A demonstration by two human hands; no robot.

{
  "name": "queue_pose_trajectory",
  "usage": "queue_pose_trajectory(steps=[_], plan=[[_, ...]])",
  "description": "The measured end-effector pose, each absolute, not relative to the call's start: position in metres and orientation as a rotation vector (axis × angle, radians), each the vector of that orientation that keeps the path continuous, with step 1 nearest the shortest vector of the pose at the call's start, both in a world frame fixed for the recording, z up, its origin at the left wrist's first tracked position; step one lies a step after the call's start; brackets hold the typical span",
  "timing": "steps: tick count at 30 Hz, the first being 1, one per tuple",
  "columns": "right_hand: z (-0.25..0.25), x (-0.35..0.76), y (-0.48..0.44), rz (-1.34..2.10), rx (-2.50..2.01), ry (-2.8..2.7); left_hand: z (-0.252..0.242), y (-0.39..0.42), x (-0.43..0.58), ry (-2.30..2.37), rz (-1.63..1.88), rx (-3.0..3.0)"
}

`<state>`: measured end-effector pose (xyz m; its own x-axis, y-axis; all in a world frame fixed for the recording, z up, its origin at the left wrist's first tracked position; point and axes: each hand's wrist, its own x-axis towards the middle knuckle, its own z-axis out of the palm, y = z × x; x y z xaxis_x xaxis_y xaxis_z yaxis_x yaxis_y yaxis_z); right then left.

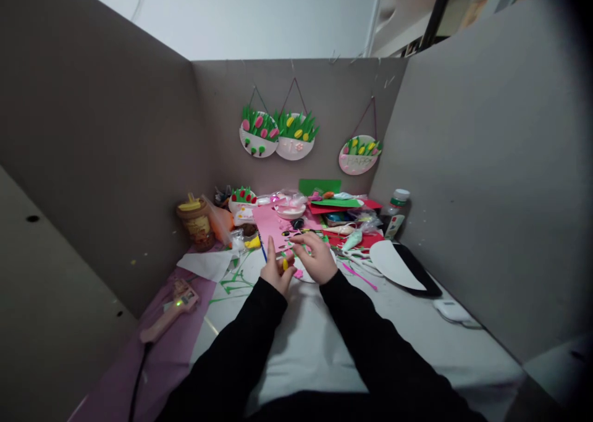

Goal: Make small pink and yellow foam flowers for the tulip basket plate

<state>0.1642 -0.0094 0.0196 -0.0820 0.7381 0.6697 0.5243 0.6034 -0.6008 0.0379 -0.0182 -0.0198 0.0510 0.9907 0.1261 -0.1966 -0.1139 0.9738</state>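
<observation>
My left hand (pixel 277 275) is over the middle of the table, index finger stretched up and the other fingers curled round a small yellow piece (pixel 285 264). Close beside it, my right hand (pixel 319 261) points its fingers to the left, thumb and fingertips pressed together. Whatever is between those fingertips is too small to make out. Partly hidden below both hands lies a round white plate (pixel 304 277) with a pink flower shape (pixel 299 274) on it.
A glue gun (pixel 169 316) with a lit green light lies at left. Green paper scraps (pixel 234 283), a brown cup (pixel 197 224), scissors (pixel 364 261), a pink stick (pixel 361 278), a white half-disc (pixel 396 264) and a bottle (pixel 396 215) surround the work. Decorated plates (pixel 295 149) hang on the grey partition.
</observation>
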Motion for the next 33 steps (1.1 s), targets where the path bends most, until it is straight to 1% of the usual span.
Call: queue_pose_trajectory(steps=[3, 5, 7, 11, 14, 17, 25, 30, 33], plan=[[0.023, 0.169, -0.025, 0.129, -0.984, -2.012, -0.016, -0.022, 0.033, 1.238, 1.299, 1.506], [0.016, 0.172, -0.03, 0.059, -0.955, -2.101, -0.017, -0.025, 0.035, 1.294, 1.239, 1.649], [0.006, 0.175, -0.031, 0.06, -0.925, -2.092, -0.019, -0.027, 0.039, 1.266, 1.2, 1.703], [-0.007, 0.184, -0.025, 0.232, -0.895, -1.902, -0.023, -0.025, 0.044, 0.926, 1.212, 1.467], [-0.011, 0.189, -0.021, 0.359, -0.887, -1.785, -0.022, -0.021, 0.041, 0.795, 1.098, 1.198], [-0.013, 0.188, -0.021, 0.426, -0.885, -1.764, -0.019, -0.018, 0.037, 0.818, 1.015, 1.084], [-0.016, 0.183, -0.024, 0.326, -0.909, -1.733, -0.015, -0.017, 0.034, 0.908, 1.178, 1.192], [-0.015, 0.183, -0.025, 0.312, -0.902, -1.705, -0.013, -0.019, 0.035, 0.892, 1.135, 1.099], [-0.015, 0.182, -0.026, 0.319, -0.892, -1.72, -0.012, -0.019, 0.034, 0.868, 1.176, 1.119]])
